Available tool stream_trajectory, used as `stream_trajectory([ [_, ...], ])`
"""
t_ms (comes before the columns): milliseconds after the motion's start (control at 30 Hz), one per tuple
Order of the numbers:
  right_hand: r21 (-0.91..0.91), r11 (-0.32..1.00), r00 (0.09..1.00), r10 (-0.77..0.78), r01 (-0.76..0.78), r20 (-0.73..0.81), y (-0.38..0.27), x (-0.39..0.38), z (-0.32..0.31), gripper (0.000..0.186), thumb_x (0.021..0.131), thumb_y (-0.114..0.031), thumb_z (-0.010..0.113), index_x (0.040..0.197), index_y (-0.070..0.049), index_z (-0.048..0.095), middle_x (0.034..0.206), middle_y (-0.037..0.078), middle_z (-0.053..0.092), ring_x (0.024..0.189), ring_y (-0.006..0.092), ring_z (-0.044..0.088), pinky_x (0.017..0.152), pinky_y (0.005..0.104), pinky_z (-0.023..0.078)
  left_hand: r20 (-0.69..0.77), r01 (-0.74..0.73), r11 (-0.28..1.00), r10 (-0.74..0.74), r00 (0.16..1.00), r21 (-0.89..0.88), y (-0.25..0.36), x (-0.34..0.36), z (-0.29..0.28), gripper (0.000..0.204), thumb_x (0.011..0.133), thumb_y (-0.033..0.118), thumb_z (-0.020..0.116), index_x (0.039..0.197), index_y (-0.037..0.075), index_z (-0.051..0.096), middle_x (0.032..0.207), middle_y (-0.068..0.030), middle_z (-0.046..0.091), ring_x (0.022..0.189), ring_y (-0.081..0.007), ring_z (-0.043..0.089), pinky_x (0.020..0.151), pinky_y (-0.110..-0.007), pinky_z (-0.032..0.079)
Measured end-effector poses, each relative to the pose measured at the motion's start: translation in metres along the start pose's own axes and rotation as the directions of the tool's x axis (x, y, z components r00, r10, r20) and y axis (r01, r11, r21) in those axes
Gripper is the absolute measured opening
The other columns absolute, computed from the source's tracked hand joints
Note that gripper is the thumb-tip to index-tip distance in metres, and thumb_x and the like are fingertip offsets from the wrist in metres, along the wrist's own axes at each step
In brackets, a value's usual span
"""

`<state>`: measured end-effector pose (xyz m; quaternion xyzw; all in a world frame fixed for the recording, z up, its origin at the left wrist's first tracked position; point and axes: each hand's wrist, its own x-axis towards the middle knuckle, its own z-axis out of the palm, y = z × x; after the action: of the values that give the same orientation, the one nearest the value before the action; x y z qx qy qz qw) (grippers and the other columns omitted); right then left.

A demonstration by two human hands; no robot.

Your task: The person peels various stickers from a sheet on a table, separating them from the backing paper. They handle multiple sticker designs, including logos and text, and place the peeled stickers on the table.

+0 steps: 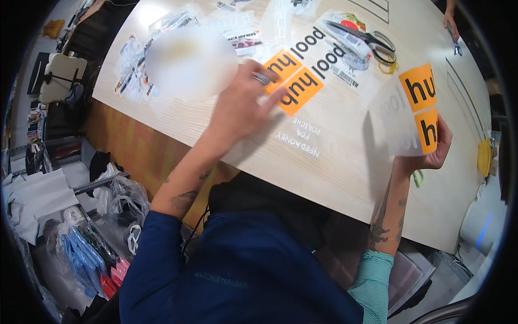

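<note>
My left hand (243, 105) rests flat on the light wooden table (334, 178), fingertips on the edge of an orange-and-black sticker sheet (299, 81) lying there. My right hand (434, 151) holds up a clear film sheet (402, 116) carrying orange rectangles with black letters, tilted above the table's right side. A ring shows on a left finger.
Scissors with black handles (367, 40) lie on printed sheets at the back. Small white lettering (299, 137) is stuck on the table. Another person's hand (450, 21) holds a blue tool at the far right. Bags and clutter (86, 237) sit on the floor to the left.
</note>
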<state>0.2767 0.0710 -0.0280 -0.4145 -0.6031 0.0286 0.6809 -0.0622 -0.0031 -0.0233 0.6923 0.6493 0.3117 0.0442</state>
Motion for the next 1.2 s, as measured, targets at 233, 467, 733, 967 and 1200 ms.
stream_trajectory([
  [233,0.026,0.999,0.999,-0.025,0.026,-0.021,0.005,0.004,0.002,0.029,0.086,-0.010,0.081,0.110,0.003,0.069,0.099,0.012,0.074,0.090,0.0184,0.074,0.082,0.0303,0.063,0.346,-0.287,0.950,0.311,0.885,-0.121,0.057,-0.065,-0.008,0.049,0.084,0.040,0.078,0.122,0.010,0.070,0.128,-0.0101,0.061,0.120,-0.0299,0.057,0.103,-0.047,0.043],
  [467,0.056,0.998,0.999,0.036,-0.034,-0.031,0.003,0.002,0.003,0.028,0.089,-0.008,0.076,0.113,0.005,0.067,0.101,0.015,0.075,0.085,0.0211,0.076,0.078,0.0311,0.065,0.501,-0.416,0.909,0.353,0.790,0.016,0.054,-0.097,-0.015,0.060,0.083,0.046,0.077,0.134,0.018,0.064,0.141,-0.0030,0.058,0.132,-0.0254,0.053,0.113,-0.053,0.035],
  [733,0.144,0.981,0.991,0.136,-0.133,-0.016,0.010,-0.003,0.004,0.031,0.092,-0.010,0.074,0.117,0.006,0.065,0.101,0.017,0.075,0.085,0.0222,0.076,0.081,0.0339,0.065,0.113,-0.535,0.815,0.567,0.816,-0.224,0.025,-0.125,-0.018,0.020,0.078,0.009,0.076,0.097,0.015,0.078,0.100,0.0003,0.071,0.093,-0.0175,0.067,0.079,-0.034,0.054],
  [967,0.144,0.965,0.976,0.219,-0.218,0.003,0.022,-0.007,-0.005,0.026,0.093,-0.004,0.069,0.116,0.006,0.065,0.107,0.016,0.073,0.095,0.0227,0.074,0.085,0.0344,0.064,-0.442,-0.397,0.903,0.426,0.790,0.163,-0.042,-0.002,-0.076,0.012,0.081,-0.002,0.077,0.088,0.006,0.072,0.084,-0.0078,0.071,0.073,-0.0240,0.068,0.067,-0.033,0.054],
  [1200,0.104,0.980,0.986,0.166,-0.169,0.031,0.014,-0.008,0.012,0.025,0.090,-0.004,0.073,0.112,0.005,0.067,0.106,0.014,0.073,0.093,0.0204,0.072,0.085,0.0324,0.061,-0.437,0.059,0.985,0.018,0.899,0.161,-0.120,0.108,-0.045,0.024,0.091,0.028,0.071,0.094,0.005,0.074,0.106,-0.0164,0.068,0.094,-0.0355,0.065,0.082,-0.044,0.051],
])
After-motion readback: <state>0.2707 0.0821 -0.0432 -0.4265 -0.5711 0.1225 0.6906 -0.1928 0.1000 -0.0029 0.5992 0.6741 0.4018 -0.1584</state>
